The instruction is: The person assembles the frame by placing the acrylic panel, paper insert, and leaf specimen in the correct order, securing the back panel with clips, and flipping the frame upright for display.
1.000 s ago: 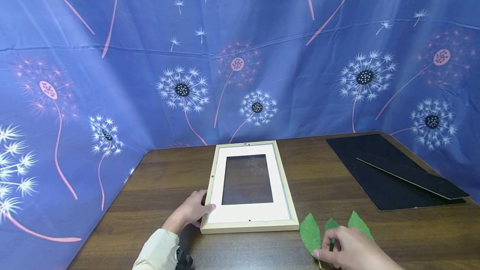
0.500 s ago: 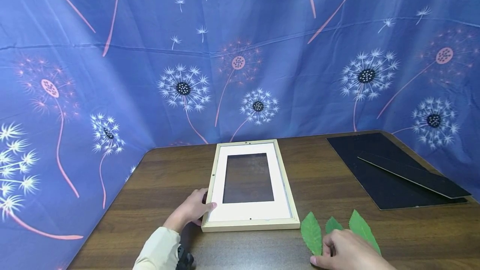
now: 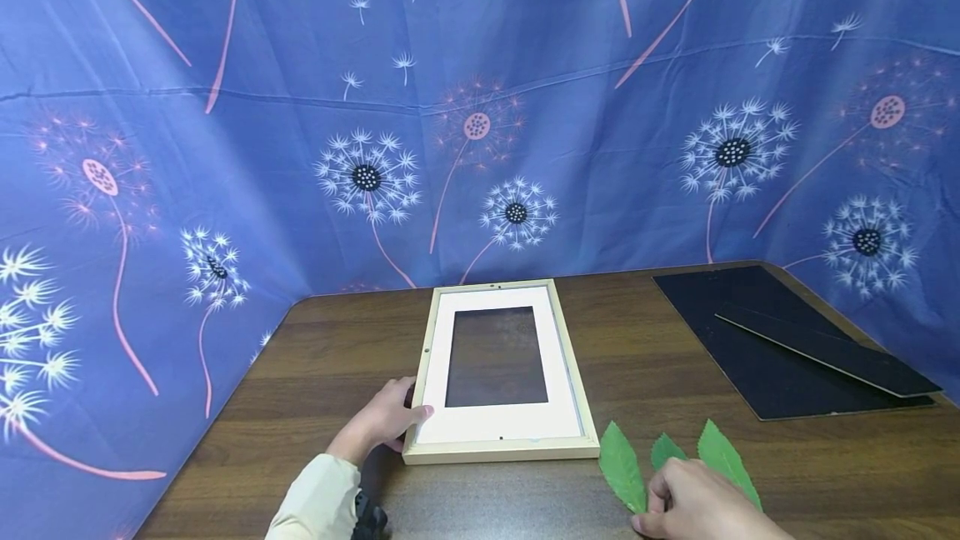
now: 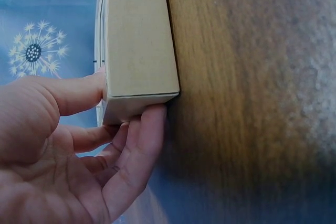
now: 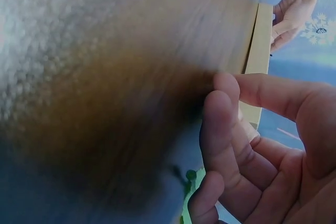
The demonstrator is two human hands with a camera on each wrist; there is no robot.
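The left hand [image 3: 386,415] grips the near left corner of a pale wooden picture frame [image 3: 501,451], thumb on top. In the left wrist view its other fingers curl against the frame's side [image 4: 142,35]. Inside the frame lies a white mat [image 3: 480,423] with a rectangular window. The right hand [image 3: 697,498], right of the frame, pinches the lower end of a green leaf [image 3: 622,469] between thumb and index finger; in the right wrist view those fingertips meet, hiding the stem. Beside that hand lie a small middle leaf [image 3: 666,450], partly covered, and a right leaf [image 3: 726,458].
A black backing board [image 3: 738,332] lies on the right of the brown wooden table [image 3: 322,348], with a narrow black stand strip [image 3: 825,352] slanting across it. Behind and at the sides hangs a blue curtain [image 3: 600,173] printed with dandelions.
The right hand's thumb first draws back, then comes in at the left leaf's base. That leaf has turned slightly, its tip to the left. The left hand and the frame stay as they were.
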